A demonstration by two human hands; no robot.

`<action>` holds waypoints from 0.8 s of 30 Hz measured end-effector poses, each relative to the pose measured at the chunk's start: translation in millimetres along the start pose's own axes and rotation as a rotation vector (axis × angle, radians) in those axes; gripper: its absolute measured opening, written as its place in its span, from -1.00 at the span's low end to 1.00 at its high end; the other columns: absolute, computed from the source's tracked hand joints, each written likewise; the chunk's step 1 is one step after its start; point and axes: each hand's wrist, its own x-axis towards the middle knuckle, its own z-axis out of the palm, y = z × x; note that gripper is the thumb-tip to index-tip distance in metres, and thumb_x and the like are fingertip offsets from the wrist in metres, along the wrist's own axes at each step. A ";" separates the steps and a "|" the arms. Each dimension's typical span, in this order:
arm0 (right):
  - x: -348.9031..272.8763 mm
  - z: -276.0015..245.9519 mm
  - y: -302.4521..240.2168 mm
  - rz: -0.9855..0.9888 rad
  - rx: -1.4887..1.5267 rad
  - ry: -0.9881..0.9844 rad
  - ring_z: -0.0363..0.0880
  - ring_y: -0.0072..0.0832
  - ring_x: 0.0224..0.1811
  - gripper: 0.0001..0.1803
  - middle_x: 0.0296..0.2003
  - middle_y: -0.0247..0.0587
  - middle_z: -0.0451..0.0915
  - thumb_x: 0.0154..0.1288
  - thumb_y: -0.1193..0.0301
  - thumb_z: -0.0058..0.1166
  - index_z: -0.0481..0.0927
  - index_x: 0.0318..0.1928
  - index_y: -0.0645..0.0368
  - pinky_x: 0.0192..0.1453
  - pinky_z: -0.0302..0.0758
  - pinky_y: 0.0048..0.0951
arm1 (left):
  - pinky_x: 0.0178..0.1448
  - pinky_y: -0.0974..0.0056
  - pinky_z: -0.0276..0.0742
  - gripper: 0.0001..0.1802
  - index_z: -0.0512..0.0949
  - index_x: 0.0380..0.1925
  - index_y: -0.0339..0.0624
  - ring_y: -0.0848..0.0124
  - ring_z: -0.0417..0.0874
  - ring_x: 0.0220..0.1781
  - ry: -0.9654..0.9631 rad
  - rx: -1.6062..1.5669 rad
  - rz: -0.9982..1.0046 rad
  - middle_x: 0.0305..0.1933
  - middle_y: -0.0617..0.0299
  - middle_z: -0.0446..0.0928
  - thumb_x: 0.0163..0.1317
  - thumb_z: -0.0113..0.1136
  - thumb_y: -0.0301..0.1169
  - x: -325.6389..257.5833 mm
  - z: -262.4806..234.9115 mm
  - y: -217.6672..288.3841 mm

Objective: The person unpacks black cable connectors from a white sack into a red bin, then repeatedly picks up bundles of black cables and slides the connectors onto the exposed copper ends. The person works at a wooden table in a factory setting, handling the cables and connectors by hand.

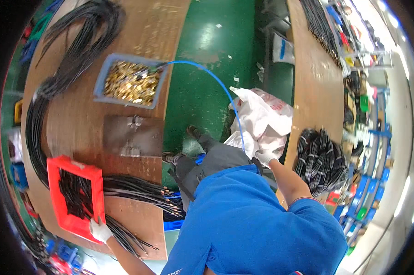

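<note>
**Both arms spread wide: one hand at the red tray, one at the plastic bags**

Down at the near left, the left hand (pixel 99 230), in a white glove, is reaching out sideways with the forearm stretched away from the body. It is resting on the near edge of the red tray (pixel 55 201), and its fingers seem to be curling over the rim; how firmly it is gripping cannot be told. The tray is sitting on the wooden bench (pixel 78 128) at the left and is holding a heap of short black cables (pixel 76 195). More black cables with metal tips (pixel 140 190) are lying just beside the tray, fanning out toward the bench edge and passing under the hand.

Over on the right, the right hand (pixel 265 156), also gloved in white, is reaching forward with the bare forearm rising from a blue sleeve. It is touching the pile of white plastic bags (pixel 262 117) lying on the green floor (pixel 207 41); its fingers are pointing into the bags, and whether they are closing on anything cannot be told.

Farther along the bench, a grey-blue bin (pixel 130 82) is holding brass-coloured metal parts, and a blue hose (pixel 216 82) is curving from it across the floor toward the bags. A tied bundle of black cables (pixel 319 160) is lying on the second bench (pixel 308 82) at the right, near the right forearm.
</note>
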 end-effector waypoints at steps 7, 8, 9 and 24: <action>21.1 0.8 78.9 0.437 0.387 0.319 0.66 0.00 0.25 -0.46 0.18 0.11 0.70 0.45 0.04 0.06 0.70 0.22 0.12 0.37 0.51 -0.13 | 0.43 -0.12 0.44 -0.32 0.44 0.42 -0.10 -0.12 0.49 0.41 0.081 0.107 -0.038 0.41 -0.16 0.47 0.24 0.21 -0.44 -10.5 -32.6 11.6; 40.0 5.0 97.4 0.467 0.417 0.396 0.68 0.00 0.23 -0.41 0.15 0.15 0.70 0.46 -0.02 0.09 0.67 0.24 0.17 0.33 0.53 -0.12 | 0.44 -0.12 0.43 -0.33 0.44 0.43 -0.10 -0.12 0.48 0.43 0.117 0.125 -0.071 0.42 -0.15 0.47 0.26 0.20 -0.44 -13.7 -40.0 22.1; 57.5 1.9 107.4 0.485 0.477 0.410 0.67 0.03 0.23 -0.34 0.14 0.15 0.71 0.47 -0.12 0.08 0.66 0.25 0.17 0.36 0.51 -0.08 | 0.45 -0.12 0.43 -0.34 0.44 0.43 -0.10 -0.11 0.47 0.44 0.161 0.147 -0.108 0.43 -0.14 0.46 0.27 0.20 -0.43 -17.8 -51.5 36.4; 244.9 -95.3 117.4 0.374 0.366 0.318 0.76 0.01 0.05 -0.63 -0.04 0.11 0.76 0.40 0.22 -0.04 0.77 -0.01 0.04 0.15 0.64 0.01 | 0.44 -0.14 0.45 -0.54 0.59 0.24 -0.22 -0.15 0.55 0.32 0.132 -0.276 0.836 0.35 -0.17 0.49 0.32 0.28 -0.51 -50.3 -185.0 533.8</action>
